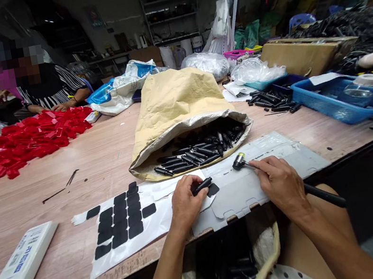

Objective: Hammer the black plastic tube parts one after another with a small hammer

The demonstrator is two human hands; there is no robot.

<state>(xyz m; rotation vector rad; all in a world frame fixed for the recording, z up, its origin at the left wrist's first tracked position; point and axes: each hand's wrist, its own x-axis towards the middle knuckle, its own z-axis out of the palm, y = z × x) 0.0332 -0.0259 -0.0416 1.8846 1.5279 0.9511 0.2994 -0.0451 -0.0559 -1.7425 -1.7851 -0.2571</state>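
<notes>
My left hand [189, 198] pinches a black pen-like tube [202, 185] between thumb and fingers, just over the grey board [240, 199]. Under the tube's tip lies a black rounded-square patch [213, 189]. My right hand [281, 185] is wrapped round a small hammer [238, 161]; its head hovers above the board and its dark handle sticks out behind my wrist. A white sheet of black rounded-square patches [121, 220] lies to the left of my left hand. Beyond both hands, a tan paper sack [179, 97] lies with its mouth facing me, several black tubes spilling inside it.
A second open sack [265, 260] with black tubes sits below the table edge. At left are a white power bank [24, 264] and a pile of red parts [27, 138], with a person [54, 86] behind. Blue trays [343, 107] and loose black tubes [273, 100] lie at right.
</notes>
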